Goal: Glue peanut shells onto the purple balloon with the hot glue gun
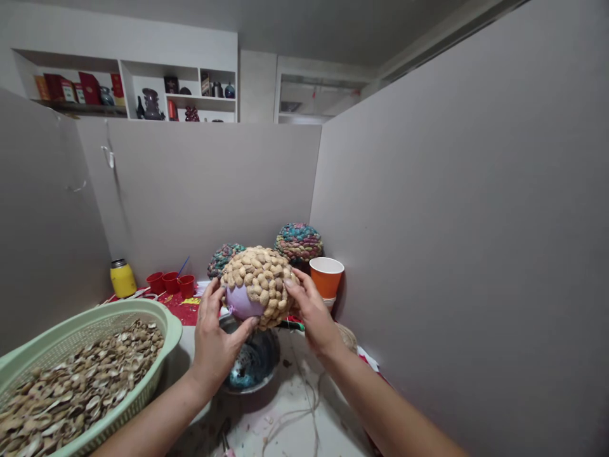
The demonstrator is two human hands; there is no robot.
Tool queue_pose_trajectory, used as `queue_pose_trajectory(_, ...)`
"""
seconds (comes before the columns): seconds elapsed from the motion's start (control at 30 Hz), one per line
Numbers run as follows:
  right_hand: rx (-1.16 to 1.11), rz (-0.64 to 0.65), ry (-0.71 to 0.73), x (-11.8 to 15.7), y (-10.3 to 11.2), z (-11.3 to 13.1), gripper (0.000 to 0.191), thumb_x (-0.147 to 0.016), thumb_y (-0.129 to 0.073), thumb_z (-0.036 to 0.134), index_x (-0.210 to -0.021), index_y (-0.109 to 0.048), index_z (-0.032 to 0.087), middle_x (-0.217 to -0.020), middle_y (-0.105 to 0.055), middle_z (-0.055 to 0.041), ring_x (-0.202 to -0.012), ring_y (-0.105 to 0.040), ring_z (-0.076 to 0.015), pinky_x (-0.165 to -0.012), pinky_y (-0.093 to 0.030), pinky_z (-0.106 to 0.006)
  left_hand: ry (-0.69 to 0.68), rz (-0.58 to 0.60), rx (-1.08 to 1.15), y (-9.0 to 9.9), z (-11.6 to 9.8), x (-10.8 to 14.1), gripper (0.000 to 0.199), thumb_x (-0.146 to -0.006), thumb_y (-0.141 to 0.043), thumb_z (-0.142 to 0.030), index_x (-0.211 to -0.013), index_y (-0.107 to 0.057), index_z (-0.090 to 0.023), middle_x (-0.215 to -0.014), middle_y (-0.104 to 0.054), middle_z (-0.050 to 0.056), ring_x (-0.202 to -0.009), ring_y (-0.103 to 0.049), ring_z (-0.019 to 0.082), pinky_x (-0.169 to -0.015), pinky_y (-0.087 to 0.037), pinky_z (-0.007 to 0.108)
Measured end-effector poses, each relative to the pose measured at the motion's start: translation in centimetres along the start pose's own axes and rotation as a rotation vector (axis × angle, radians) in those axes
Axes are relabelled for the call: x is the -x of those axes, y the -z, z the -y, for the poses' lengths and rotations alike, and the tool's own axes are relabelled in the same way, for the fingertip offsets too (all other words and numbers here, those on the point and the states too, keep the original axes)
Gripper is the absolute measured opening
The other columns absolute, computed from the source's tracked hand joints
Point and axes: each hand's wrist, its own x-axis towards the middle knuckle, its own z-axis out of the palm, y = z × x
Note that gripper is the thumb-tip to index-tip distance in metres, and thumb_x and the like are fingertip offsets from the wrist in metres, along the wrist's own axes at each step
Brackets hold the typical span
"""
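Between my two hands is a purple balloon (243, 303) covered over most of its surface with peanut shells (261, 270); a bare purple patch with the knot faces me at the lower left. My left hand (216, 333) curves round its left side, thumb below the bare patch. On the right side, the fingers and thumb of my right hand (311, 311) press against the shells. The balloon is held up above a dark metal bowl (254, 368), whose inside shows bluish stains. Part of the bowl's rim is hidden behind the balloon and my left hand.
At left stands a green basket (174, 327) of loose peanut shells. Red cups (170, 283) and a yellow jar (122, 279) are behind it. Two coloured shell-covered balls (299, 242) and orange paper cups (327, 277) stand at the back. Twine (299, 412) trails across the table; grey partitions surround it.
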Motion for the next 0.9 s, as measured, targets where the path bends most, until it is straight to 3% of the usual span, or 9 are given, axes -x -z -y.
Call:
queue_pose_trajectory(0.13, 0.091, -0.003, 0.173, 0.7, 0.2, 0.8, 0.063, -0.082, -0.068, 0.054, -0.134, -0.047, 0.026, -0.139, -0.049, -0.0049, -0.130, -0.042, -0.0286, -0.107, -0.038, -0.041, 0.071, -0.031, 0.110, -0.3, -0.4, 0.4, 0.061, -0.078, -0.072, -0.028, -0.132, -0.044, -0.025, -0.142, -0.046, 0.013, -0.135, -0.043, 0.030, -0.109, -0.039, 0.053)
queue_pose_trajectory(0.27, 0.246, 0.002, 0.334, 1.8, 0.0, 1.8, 0.057, -0.090, -0.061, 0.051, -0.138, -0.043, 0.027, -0.142, -0.046, -0.0049, -0.131, -0.041, -0.0265, -0.111, -0.031, -0.041, 0.123, -0.060, 0.216, -0.4, -0.7, 0.9, 0.060, -0.078, -0.071, -0.028, -0.132, -0.046, -0.025, -0.139, -0.050, 0.012, -0.132, -0.046, 0.028, -0.109, -0.039, 0.051)
queue_pose_trajectory(0.4, 0.309, -0.017, 0.389, 2.4, -0.2, 2.5, 0.055, -0.091, -0.059, 0.051, -0.137, -0.044, 0.027, -0.143, -0.044, -0.0055, -0.132, -0.038, -0.0272, -0.112, -0.028, -0.043, 0.144, -0.102, 0.325, -0.4, -0.9, 1.1, 0.060, -0.078, -0.072, -0.027, -0.132, -0.047, -0.027, -0.143, -0.046, 0.011, -0.135, -0.042, 0.029, -0.110, -0.039, 0.051)
queue_pose_trajectory(0.6, 0.297, -0.004, 0.458, 2.7, 0.1, 2.5, 0.056, -0.091, -0.061, 0.048, -0.140, -0.042, 0.030, -0.143, -0.043, -0.0058, -0.133, -0.036, -0.0302, -0.112, -0.027, -0.050, 0.294, -0.072, 0.591, -0.2, -1.7, 1.0, 0.059, -0.077, -0.073, -0.030, -0.132, -0.049, -0.028, -0.147, -0.041, 0.010, -0.136, -0.043, 0.028, -0.105, -0.045, 0.042)
queue_pose_trajectory(0.9, 0.201, 0.044, 0.442, 2.7, 0.0, 2.3, 0.061, -0.090, -0.064, 0.046, -0.143, -0.038, 0.030, -0.145, -0.040, -0.0070, -0.135, -0.034, -0.0303, -0.114, -0.026, -0.050, 0.329, -0.101, 0.586, 0.1, -2.8, 1.5, 0.061, -0.076, -0.075, -0.031, -0.132, -0.051, -0.028, -0.148, -0.040, 0.010, -0.134, -0.045, 0.029, -0.107, -0.045, 0.043)
